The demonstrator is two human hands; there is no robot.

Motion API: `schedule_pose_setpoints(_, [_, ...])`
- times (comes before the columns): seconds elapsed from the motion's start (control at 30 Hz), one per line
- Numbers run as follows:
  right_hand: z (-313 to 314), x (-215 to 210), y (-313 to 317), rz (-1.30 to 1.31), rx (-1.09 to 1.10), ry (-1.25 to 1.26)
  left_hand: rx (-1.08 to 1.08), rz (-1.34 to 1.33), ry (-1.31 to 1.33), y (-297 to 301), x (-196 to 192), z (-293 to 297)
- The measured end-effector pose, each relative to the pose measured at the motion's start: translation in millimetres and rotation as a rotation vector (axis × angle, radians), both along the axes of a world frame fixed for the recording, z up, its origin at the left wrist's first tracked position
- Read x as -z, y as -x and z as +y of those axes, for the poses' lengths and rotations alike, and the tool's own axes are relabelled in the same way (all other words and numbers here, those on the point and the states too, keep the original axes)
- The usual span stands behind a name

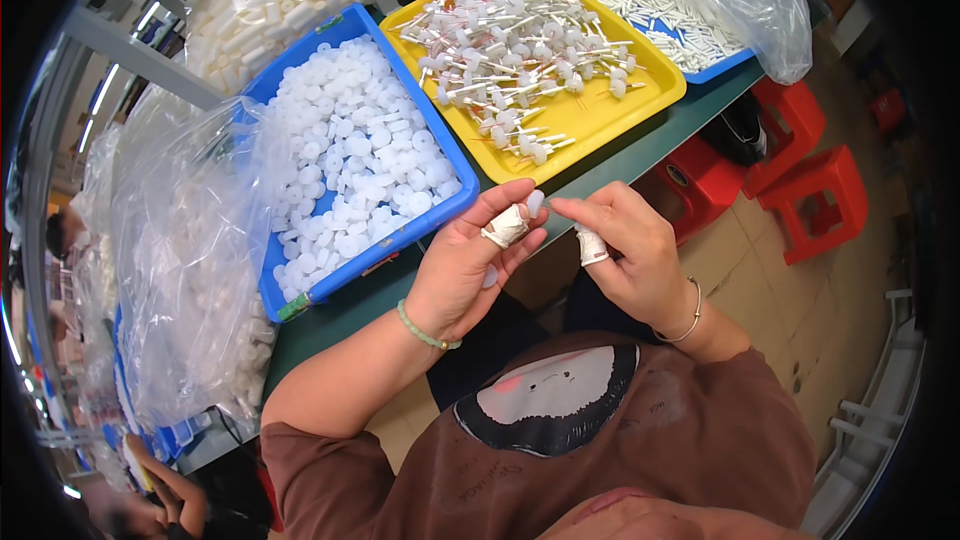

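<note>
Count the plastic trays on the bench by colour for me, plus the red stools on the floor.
Blue rectangular plastic trays: 2, one of white round caps, one of white tubes
Yellow rectangular plastic tray of white stemmed parts: 1
Red plastic stools: 3
Total: 6

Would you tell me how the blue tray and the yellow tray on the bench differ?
The blue tray holds a heap of small white round caps; the yellow tray holds white pieces with thin stems, spread more thinly. The blue tray lies left of the yellow one, nearer the left hand. Both are shallow, rectangular and plastic.
</note>
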State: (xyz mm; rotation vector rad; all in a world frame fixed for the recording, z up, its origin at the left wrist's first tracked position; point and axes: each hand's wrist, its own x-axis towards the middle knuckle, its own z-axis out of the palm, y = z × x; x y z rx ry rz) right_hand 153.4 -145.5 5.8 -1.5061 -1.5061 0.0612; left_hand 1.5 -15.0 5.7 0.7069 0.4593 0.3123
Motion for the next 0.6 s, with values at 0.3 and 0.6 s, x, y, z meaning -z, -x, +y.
schedule_pose_setpoints(0.3, [1.3, 1.1, 3.7, -0.104, 0.062, -0.032, -0.006, -0.011, 0.000, -0.5, 1.5, 0.8])
schedule_pose_setpoints(0.6, [2.2, 1.4, 5.8, -0.270, 0.118, -0.061, -0.009, -0.019, -0.012, -0.3, 3.1, 0.7])
